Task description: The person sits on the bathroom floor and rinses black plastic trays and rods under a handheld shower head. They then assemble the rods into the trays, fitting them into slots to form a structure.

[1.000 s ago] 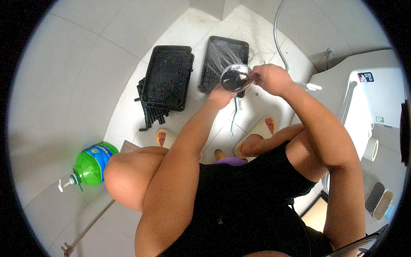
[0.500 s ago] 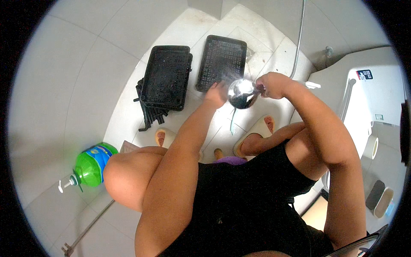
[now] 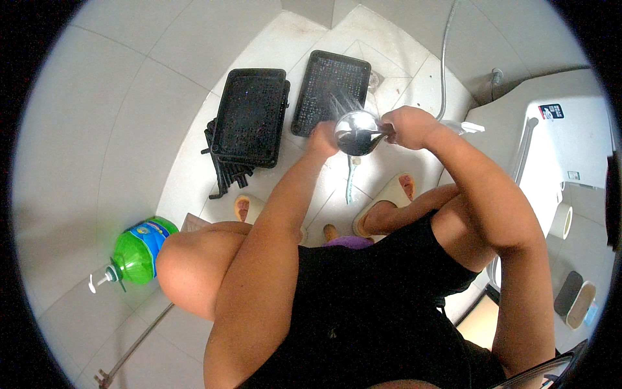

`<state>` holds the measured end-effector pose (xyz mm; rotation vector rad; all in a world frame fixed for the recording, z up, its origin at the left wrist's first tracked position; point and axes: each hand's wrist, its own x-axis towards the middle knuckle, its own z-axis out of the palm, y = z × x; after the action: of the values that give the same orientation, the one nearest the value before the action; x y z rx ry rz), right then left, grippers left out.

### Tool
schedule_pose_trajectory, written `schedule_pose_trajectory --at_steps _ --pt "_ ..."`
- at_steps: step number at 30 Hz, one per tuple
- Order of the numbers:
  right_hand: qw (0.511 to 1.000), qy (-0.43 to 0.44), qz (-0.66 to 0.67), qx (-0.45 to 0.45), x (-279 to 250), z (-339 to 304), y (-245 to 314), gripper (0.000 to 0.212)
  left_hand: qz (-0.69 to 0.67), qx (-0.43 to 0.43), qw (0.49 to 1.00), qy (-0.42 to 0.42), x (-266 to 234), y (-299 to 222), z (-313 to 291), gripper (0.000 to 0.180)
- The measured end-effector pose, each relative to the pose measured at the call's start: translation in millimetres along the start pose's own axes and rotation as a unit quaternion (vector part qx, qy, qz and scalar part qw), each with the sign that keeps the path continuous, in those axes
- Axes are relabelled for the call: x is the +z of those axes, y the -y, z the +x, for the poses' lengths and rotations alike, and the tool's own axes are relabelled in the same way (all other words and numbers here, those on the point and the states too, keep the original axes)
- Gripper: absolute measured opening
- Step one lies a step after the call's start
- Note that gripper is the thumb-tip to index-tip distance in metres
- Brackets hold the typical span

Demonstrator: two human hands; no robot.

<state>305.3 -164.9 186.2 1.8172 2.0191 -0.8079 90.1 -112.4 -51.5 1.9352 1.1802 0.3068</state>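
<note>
Fingers of both hands, left (image 3: 322, 138) and right (image 3: 407, 126), clamped on steel bowl (image 3: 356, 132) (black trays (image 3: 330, 91) just beyond).

A pale tiled floor (image 3: 116, 129) is seen carrying two black mesh trays (image 3: 251, 117) side by side, a green pump bottle (image 3: 137, 251) and slippers (image 3: 389, 194).

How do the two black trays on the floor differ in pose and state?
The left tray lies on top of a pile of other black pieces, while the right tray lies flat on the tiled floor, alone. The right tray lies closer to the hands than the left one. Both are black, rectangular and perforated.
</note>
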Motion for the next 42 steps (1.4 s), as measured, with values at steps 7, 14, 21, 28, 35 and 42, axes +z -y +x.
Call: schedule_pose_trajectory --at_steps 7,14,21,28,35,42 --pt "0.99 0.01 0.026 -0.135 4 8 27 0.021 -0.724 -0.328 0.606 -0.032 3 7 62 0.032" --pt "0.994 -0.011 -0.036 -0.104 1 11 26 0.024 -0.073 -0.215 0.969 -0.094 -31 -14 23 0.064" --pt "0.991 0.015 0.044 -0.127 -8 16 24 0.025 -0.04 -0.292 0.935 -0.2 -3 27 -14 0.058" --pt "0.986 0.006 0.029 -0.161 4 11 19 0.024 -0.248 -0.387 0.865 -0.201 30 92 19 0.069" --pt "0.988 0.005 0.04 -0.151 1 14 24 0.028 -0.508 -0.312 0.8 -0.075 32 139 68 0.047" --pt "0.984 -0.036 0.017 -0.171 -14 20 51 0.026 -0.476 -0.41 0.774 -0.08 4 177 78 0.044"
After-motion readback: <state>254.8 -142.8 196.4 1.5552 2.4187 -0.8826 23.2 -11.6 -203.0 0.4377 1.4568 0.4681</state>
